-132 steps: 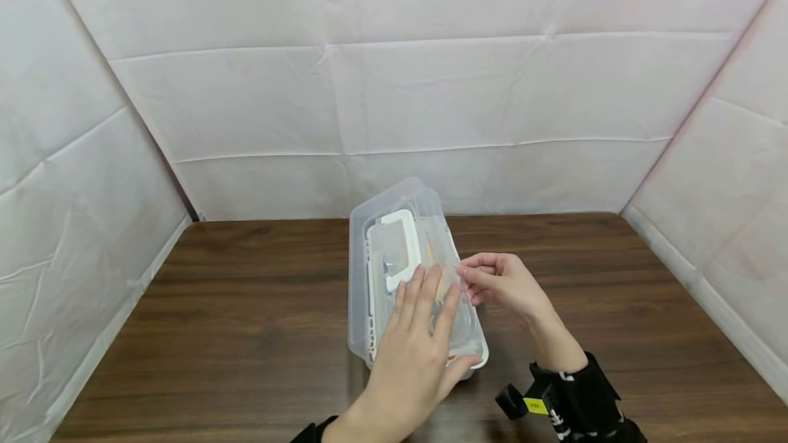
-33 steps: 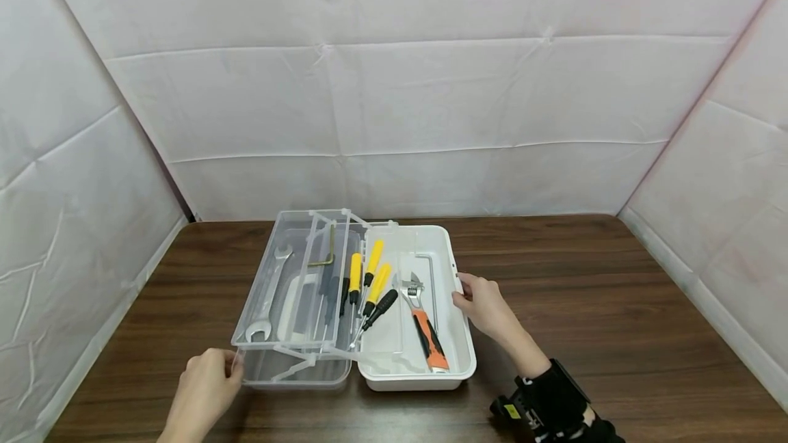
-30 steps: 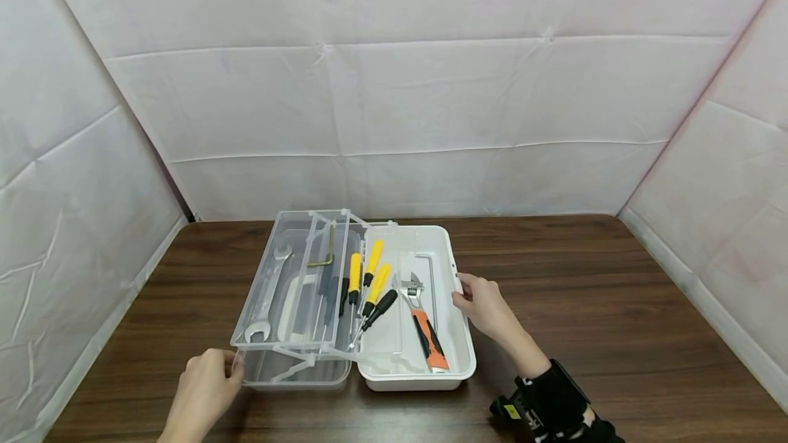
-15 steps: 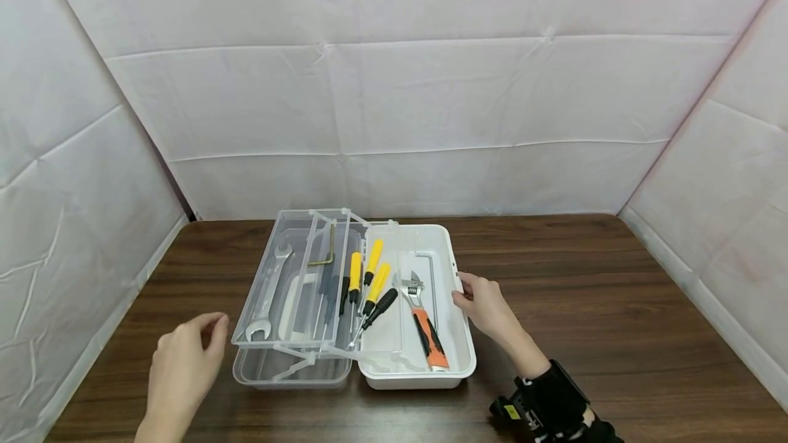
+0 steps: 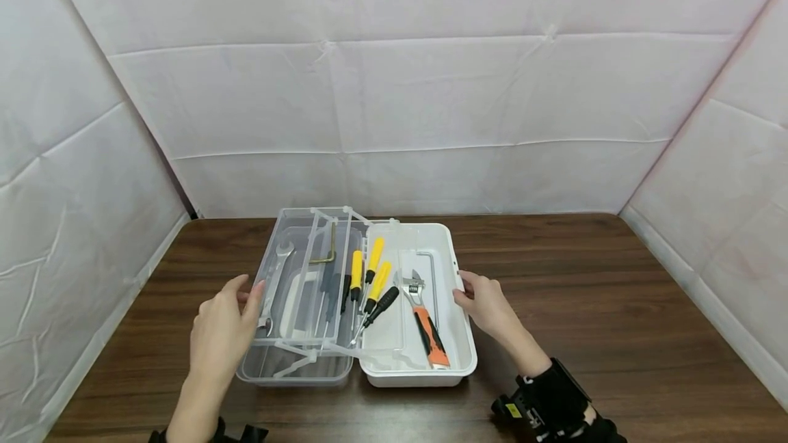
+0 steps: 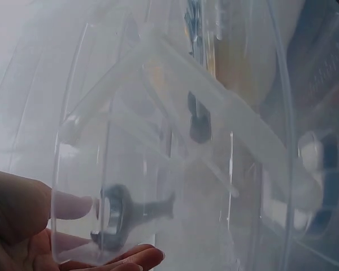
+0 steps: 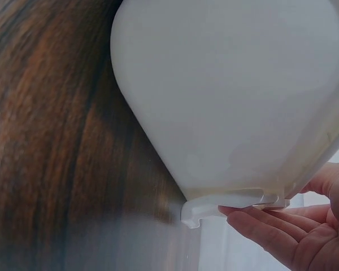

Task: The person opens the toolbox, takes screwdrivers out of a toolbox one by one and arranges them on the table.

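- White sheet walls (image 5: 431, 94) surround a dark wooden table (image 5: 585, 279).
- Left hand (image 5: 221, 327): thumb and fingers parted at the left edge of the clear tray (image 5: 298, 224); contact cannot be confirmed.
- Right hand (image 5: 488, 303): fingers nearly straight, close together, touching the clip (image 7: 231, 200) of the white box (image 5: 418, 381).
- White box stands open on the table, clear lid (image 5: 248, 369) alongside, clear tray above the lid.
- Wrench (image 5: 277, 277) lies near the left fingers; orange-handled adjustable wrench (image 5: 434, 344) inside the white box.

Toolbox (image 5: 418, 380): stands open, closed at first.
Clear tray (image 5: 298, 342): now swung out leftward.
Left hand (image 5: 221, 327): up from the front corner to the tray's left edge.
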Tool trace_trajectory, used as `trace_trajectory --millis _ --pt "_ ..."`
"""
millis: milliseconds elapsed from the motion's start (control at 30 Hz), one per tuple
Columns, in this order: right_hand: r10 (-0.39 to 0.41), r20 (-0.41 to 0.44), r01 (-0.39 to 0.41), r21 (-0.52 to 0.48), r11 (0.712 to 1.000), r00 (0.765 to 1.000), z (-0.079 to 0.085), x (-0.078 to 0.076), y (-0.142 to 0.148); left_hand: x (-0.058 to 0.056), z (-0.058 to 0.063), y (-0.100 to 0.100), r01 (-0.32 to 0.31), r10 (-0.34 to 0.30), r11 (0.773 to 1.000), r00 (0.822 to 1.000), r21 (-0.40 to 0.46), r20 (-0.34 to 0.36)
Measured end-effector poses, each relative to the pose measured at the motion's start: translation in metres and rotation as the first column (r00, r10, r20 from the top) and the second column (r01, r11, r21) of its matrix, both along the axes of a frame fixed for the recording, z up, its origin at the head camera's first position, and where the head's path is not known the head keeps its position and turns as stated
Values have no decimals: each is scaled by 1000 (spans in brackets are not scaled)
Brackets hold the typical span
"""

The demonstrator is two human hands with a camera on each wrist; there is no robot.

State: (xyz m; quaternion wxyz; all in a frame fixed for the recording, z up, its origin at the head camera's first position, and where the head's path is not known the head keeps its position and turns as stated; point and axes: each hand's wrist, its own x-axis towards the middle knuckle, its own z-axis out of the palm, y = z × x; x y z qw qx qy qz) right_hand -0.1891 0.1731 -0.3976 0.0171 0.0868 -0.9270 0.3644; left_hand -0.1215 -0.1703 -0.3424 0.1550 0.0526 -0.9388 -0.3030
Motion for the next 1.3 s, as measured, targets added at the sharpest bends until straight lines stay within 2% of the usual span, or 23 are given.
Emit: trace_trajectory --millis 300,633,800,967,1100,1300 --pt "5 -2 -5 3 1000 1000 -1 0 -1 -10 -5 8 -48 48 999 999 19 5" --pt "27 -5 -27 22 999 1000 -1 -1 -1 -11 -14 11 -88 92 994 994 61 -66" --pt "77 4 -77 88 993 997 4 -5 2 -11 -16 10 -96 101 993 993 71 -68" --pt "99 6 -99 196 976 995 17 -9 3 -11 -17 10 -99 105 992 991 79 -83" --pt "103 -45 -88 255 963 994 34 -11 -1 -11 -18 10 -97 105 992 990 85 -98" --pt "200 -120 -150 333 931 972 66 -14 -21 -11 -19 11 -94 103 991 989 93 -106"
